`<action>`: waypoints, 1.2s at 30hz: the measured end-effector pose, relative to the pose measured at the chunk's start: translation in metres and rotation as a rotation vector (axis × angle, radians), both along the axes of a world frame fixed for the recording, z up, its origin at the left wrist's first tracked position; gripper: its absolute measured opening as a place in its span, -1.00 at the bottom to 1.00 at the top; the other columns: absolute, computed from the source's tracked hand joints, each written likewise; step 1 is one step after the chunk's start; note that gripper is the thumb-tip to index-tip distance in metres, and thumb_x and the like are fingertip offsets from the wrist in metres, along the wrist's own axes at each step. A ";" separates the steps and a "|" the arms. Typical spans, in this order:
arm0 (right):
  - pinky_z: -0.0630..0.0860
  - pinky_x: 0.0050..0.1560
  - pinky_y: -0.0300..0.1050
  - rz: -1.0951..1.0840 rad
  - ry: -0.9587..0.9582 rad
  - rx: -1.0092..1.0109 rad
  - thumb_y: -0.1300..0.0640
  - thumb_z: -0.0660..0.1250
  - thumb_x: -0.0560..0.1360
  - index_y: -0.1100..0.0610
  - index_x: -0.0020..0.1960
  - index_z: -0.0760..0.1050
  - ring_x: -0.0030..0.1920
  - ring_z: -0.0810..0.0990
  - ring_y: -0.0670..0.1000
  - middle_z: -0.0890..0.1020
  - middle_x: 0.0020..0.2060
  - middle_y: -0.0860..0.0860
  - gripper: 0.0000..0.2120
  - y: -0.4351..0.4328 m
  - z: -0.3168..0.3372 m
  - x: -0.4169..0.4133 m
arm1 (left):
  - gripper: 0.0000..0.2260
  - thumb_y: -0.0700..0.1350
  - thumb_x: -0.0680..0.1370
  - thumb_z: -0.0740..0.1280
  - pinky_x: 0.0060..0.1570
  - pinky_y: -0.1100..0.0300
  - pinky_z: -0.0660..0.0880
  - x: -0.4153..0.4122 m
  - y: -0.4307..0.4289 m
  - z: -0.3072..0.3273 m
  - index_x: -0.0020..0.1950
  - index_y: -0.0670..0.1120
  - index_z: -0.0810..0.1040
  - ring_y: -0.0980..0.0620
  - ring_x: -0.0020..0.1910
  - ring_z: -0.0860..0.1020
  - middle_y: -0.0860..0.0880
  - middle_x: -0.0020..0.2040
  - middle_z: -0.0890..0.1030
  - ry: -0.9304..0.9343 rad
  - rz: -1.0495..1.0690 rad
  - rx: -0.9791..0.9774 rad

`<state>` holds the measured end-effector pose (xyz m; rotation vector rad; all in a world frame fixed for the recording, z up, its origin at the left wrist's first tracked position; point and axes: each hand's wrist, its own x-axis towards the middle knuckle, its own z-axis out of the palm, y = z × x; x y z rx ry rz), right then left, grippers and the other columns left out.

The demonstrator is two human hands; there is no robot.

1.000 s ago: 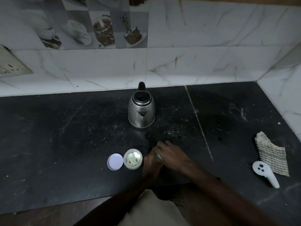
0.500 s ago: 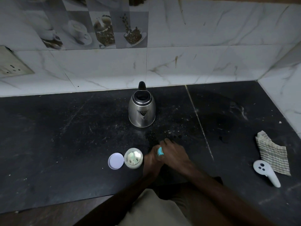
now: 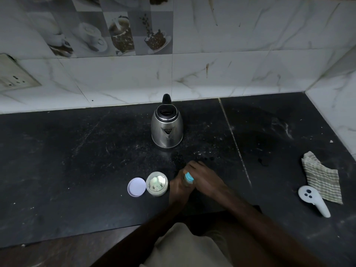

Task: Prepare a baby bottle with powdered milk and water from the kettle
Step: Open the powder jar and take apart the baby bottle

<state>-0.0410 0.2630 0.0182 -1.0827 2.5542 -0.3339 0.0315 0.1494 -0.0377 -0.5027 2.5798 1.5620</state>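
A baby bottle with a blue collar [image 3: 188, 177] stands near the counter's front edge, mostly hidden between my hands. My left hand [image 3: 178, 186] grips its body from the left. My right hand [image 3: 204, 176] is curled over its top and right side. Just left of the hands stands an open jar of pale milk powder [image 3: 156, 183], with its white lid [image 3: 136, 186] lying flat beside it. A steel kettle [image 3: 167, 128] with a black handle stands behind, spout facing me, lid open.
The black stone counter [image 3: 77, 160] meets a marble-tiled wall at the back and right. A folded striped cloth [image 3: 320, 177] and a white controller [image 3: 313, 202] lie at the right. Dark spots [image 3: 209, 158] mark the counter before the kettle. A wall socket [image 3: 13, 78] sits far left.
My right hand has shifted slightly over the bottle top, and more of the blue collar shows between the hands. The jar, lid and kettle have not moved.
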 end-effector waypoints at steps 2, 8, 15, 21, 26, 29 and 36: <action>0.53 0.14 -0.01 -0.075 -0.047 -0.080 0.35 0.38 0.46 0.15 0.24 0.53 0.21 0.51 0.06 0.51 0.22 0.02 -0.63 0.006 0.004 -0.005 | -0.65 -0.18 0.55 0.52 0.27 0.04 0.56 0.004 0.003 0.002 0.31 -0.15 0.58 0.00 0.20 0.66 -0.09 0.19 0.69 0.034 0.099 0.073; 0.44 0.13 -0.38 -0.399 -0.164 -0.379 0.37 0.54 0.36 0.19 0.33 0.58 0.16 0.54 0.00 0.47 0.23 0.07 -0.45 0.046 -0.001 -0.032 | -0.81 -0.03 0.57 0.48 0.15 -0.05 0.57 0.004 0.004 0.011 0.13 0.00 0.57 0.04 0.06 0.66 0.02 0.03 0.68 -0.003 0.125 0.092; 0.62 0.13 -0.01 -0.778 -0.316 -0.559 0.27 0.61 0.40 0.04 0.14 0.56 0.07 0.66 -0.12 0.66 0.06 -0.08 -0.60 0.107 -0.032 -0.046 | -0.79 -0.11 0.55 0.49 0.15 -0.09 0.54 0.000 0.018 0.025 0.14 -0.12 0.59 -0.07 0.06 0.66 -0.07 0.04 0.70 -0.054 0.217 0.056; 0.63 0.18 -0.03 -0.779 -0.395 -0.578 0.29 0.62 0.41 0.01 0.29 0.52 0.12 0.68 -0.08 0.68 0.08 -0.14 -0.46 0.128 -0.058 -0.045 | -0.74 -0.12 0.53 0.50 0.15 -0.06 0.53 -0.005 0.027 0.028 0.18 -0.15 0.59 -0.16 0.10 0.66 -0.13 0.07 0.71 -0.102 0.276 -0.009; 0.64 0.21 0.05 -0.678 -0.405 -0.579 0.36 0.58 0.43 0.12 0.35 0.51 0.19 0.66 0.03 0.64 0.18 0.02 -0.46 0.129 -0.076 -0.045 | -0.73 -0.14 0.52 0.51 0.15 -0.05 0.54 -0.006 0.032 0.026 0.17 -0.14 0.59 -0.13 0.08 0.68 -0.11 0.06 0.73 -0.109 0.305 -0.011; 0.65 0.20 0.14 -0.626 -0.388 -0.572 0.39 0.56 0.44 0.11 0.29 0.55 0.18 0.64 0.04 0.57 0.19 0.05 -0.52 0.129 -0.079 -0.043 | -0.71 -0.16 0.50 0.52 0.15 -0.07 0.55 -0.005 0.032 0.026 0.18 -0.15 0.58 -0.16 0.08 0.67 -0.13 0.07 0.72 -0.103 0.304 -0.008; 0.65 0.19 0.13 -0.593 -0.383 -0.570 0.37 0.57 0.43 -0.06 0.15 0.55 0.15 0.64 -0.02 0.55 0.17 0.00 -0.54 0.131 -0.081 -0.045 | -0.71 -0.17 0.49 0.53 0.13 -0.07 0.55 -0.004 0.034 0.022 0.17 -0.18 0.58 -0.14 0.05 0.68 -0.13 0.05 0.72 -0.056 0.308 -0.026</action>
